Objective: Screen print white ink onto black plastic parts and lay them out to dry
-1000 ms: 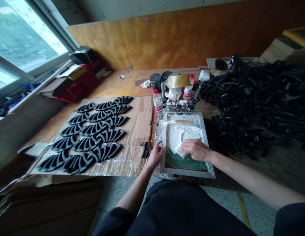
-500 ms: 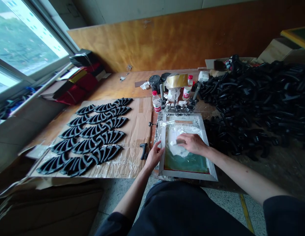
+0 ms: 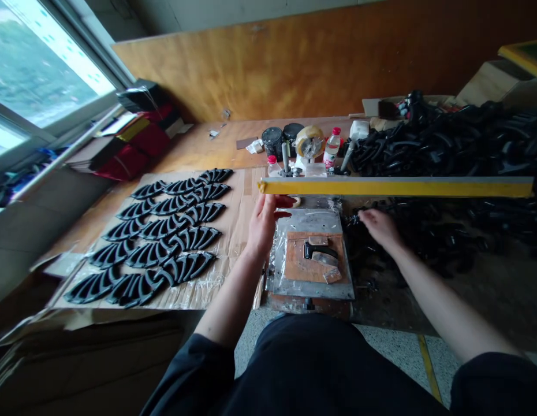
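Head view: left hand [image 3: 263,222] at the left end of the raised yellow-edged frame [image 3: 398,187], fingers parted, grip on it cannot be told; right hand [image 3: 381,227] beside the heaped black parts [image 3: 446,138], fingers curled, hold uncertain; one black handle [image 3: 327,251] lies on the wooden board [image 3: 295,263] atop the metal plate [image 3: 309,219]
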A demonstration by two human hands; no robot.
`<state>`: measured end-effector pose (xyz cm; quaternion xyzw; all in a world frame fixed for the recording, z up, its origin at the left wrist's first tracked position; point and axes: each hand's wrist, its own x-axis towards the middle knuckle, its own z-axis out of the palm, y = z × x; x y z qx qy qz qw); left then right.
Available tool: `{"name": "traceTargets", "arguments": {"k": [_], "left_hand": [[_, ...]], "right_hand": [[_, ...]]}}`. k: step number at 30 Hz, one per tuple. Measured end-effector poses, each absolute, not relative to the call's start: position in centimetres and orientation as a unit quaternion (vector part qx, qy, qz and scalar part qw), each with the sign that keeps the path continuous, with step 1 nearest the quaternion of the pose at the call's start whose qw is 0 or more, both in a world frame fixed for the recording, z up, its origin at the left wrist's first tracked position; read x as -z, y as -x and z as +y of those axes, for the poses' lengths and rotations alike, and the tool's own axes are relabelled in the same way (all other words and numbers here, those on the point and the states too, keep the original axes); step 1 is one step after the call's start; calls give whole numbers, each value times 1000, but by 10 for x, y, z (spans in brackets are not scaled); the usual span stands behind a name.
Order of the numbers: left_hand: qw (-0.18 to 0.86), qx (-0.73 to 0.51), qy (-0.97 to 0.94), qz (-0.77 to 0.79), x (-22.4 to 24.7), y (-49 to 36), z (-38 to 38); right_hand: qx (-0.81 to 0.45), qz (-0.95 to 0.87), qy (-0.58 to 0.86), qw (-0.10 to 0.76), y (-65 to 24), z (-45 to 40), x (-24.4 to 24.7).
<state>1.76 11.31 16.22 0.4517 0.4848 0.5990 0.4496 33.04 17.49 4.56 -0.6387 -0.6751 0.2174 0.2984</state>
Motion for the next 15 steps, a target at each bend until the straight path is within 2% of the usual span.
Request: {"name": "traceTargets", "arguments": {"k": [3, 5, 7, 9, 11, 13, 15], "left_hand": [[450, -596, -397, 534, -140, -29, 104], [546, -512, -367, 552, -112, -42, 79], [679, -366, -331, 543, -84, -57, 49], [739, -318, -274, 527, -60, -70, 22], [735, -360, -217, 532, -44, -70, 7], [688, -405, -195, 569, -31, -51, 4], [603, -419, -222, 641, -19, -13, 7]], "right_hand": [[-189, -790, 555, 182, -282, 133, -13], [-144, -818, 545, 117, -252, 110, -9], [-122, -804, 572, 106, -229, 90, -16], [-123, -812, 556, 132, -214, 71, -27], [-147, -856, 467, 168, -209, 59, -33], [-183, -880, 394, 194, -218, 60, -32], [-185, -857, 433, 209, -243, 77, -24]]}}
